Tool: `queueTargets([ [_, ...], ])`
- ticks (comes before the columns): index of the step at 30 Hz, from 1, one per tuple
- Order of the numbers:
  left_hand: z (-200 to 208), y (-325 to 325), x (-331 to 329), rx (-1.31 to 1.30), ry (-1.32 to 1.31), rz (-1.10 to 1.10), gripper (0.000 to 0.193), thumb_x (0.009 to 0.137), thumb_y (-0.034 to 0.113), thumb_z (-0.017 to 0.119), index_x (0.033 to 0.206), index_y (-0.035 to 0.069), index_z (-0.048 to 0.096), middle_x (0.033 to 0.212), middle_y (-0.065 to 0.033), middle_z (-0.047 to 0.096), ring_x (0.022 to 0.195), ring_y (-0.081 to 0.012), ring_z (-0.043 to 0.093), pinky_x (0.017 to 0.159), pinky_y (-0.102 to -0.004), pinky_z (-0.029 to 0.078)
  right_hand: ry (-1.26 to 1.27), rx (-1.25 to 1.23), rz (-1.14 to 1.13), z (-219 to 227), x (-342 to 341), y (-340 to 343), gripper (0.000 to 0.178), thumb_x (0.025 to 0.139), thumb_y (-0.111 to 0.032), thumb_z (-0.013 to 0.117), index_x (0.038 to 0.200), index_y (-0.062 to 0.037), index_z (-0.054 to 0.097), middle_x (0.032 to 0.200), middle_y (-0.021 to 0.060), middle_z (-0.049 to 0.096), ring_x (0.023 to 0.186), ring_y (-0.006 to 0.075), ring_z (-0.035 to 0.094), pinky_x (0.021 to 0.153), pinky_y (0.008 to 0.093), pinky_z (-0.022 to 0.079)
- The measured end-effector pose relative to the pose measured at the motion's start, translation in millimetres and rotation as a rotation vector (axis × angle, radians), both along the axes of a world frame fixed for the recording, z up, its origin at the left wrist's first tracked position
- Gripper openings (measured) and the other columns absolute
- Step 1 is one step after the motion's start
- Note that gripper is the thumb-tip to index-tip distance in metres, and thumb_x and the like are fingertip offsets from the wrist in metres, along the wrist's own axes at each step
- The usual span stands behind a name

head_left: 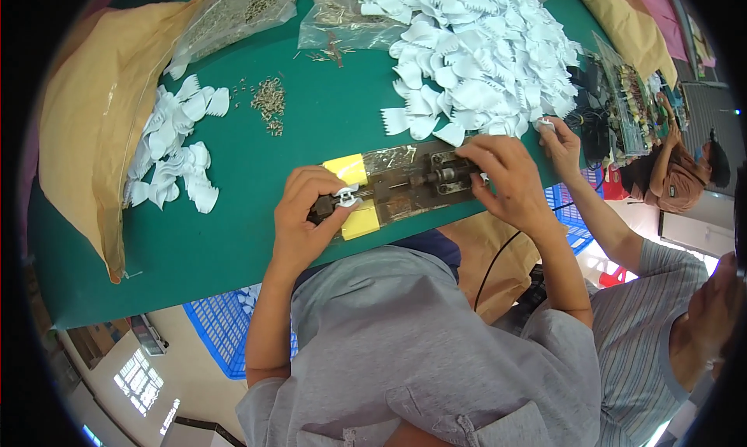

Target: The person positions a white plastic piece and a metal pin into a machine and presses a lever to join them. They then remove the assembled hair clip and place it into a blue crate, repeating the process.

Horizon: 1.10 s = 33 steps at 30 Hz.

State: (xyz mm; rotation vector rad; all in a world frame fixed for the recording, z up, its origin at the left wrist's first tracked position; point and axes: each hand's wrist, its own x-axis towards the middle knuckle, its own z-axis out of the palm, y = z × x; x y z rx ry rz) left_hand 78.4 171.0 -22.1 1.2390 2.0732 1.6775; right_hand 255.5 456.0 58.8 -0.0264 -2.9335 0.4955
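A dark metal fixture (pixel 405 189) with a slim rod and a cylinder lies along the near table edge, with yellow tape (pixel 360 220) at its left part. My left hand (pixel 302 217) is closed on a small white plastic piece (pixel 348 197), held at the fixture's dark left block. At the fixture's right end, my right hand (pixel 507 178) curls its fingers round the back of the cylinder. A small white bit shows by that thumb; the fingers hide most of what they grip. Beyond the fixture, white toothed plastic pieces (pixel 482 58) form a large heap.
A small pile of metal pins (pixel 269 101) lies on the green table (pixel 257 252). White pieces (pixel 167 143) spill from a tan sack (pixel 101 120) at left. Clear bags (pixel 233 15) stand behind. At right, a co-worker's hand (pixel 560 145) pinches a white piece. Below is a blue basket (pixel 220 334).
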Motion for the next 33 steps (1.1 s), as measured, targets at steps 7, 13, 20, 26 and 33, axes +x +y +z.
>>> queueTargets([
  [7,4.2,3.5,2.7,-0.026,0.011,0.025,0.027,0.077,-0.003,0.086,0.097,0.003,0.069,0.101,-0.0074,0.072,0.102,-0.0255,0.065,0.090,-0.0364,0.051,0.001,-0.272,-0.153,-22.3,26.6,30.4,0.037,0.078,-0.003,0.073,0.114,-0.0069,0.070,0.108,0.0094,0.070,0.108,0.0320,0.061,0.097,0.0420,0.047],
  [13,2.7,-0.4,3.3,-0.038,0.017,0.037,0.029,0.076,-0.005,0.086,0.098,0.002,0.069,0.102,-0.0084,0.072,0.103,-0.0257,0.065,0.092,-0.0368,0.051,-0.008,0.030,-0.116,-2.5,24.1,44.9,0.027,0.075,-0.002,0.076,0.100,-0.0105,0.071,0.094,0.0039,0.068,0.101,0.0260,0.061,0.094,0.0403,0.043],
  [20,2.8,2.4,1.2,-0.007,0.014,0.020,0.027,0.077,0.000,0.087,0.097,0.004,0.070,0.097,-0.0083,0.068,0.098,-0.0266,0.063,0.085,-0.0371,0.051,0.305,-1.148,-0.424,-27.0,44.9,76.4,0.040,0.107,-0.034,0.057,0.081,-0.0045,0.063,0.080,0.0108,0.065,0.075,0.0195,0.060,0.071,0.0330,0.049],
  [26,0.7,0.3,3.4,-0.020,-0.079,0.007,0.025,0.078,-0.001,0.088,0.098,0.004,0.073,0.099,-0.0064,0.068,0.099,-0.0226,0.062,0.089,-0.0343,0.048,0.423,-0.762,-0.382,-3.1,-20.0,-17.8,0.057,0.115,-0.025,0.041,0.060,-0.0088,0.040,0.055,-0.0007,0.035,0.052,0.0129,0.031,0.054,0.0316,0.025],
  [33,-1.3,-3.3,1.3,-0.001,-0.095,0.011,0.026,0.080,0.002,0.087,0.099,0.005,0.070,0.098,-0.0070,0.065,0.099,-0.0246,0.061,0.087,-0.0354,0.049,0.390,-1.052,-0.200,-2.0,-25.1,-14.1,0.056,0.116,-0.025,0.039,0.063,-0.0089,0.036,0.057,-0.0007,0.034,0.052,0.0113,0.030,0.051,0.0320,0.022],
])
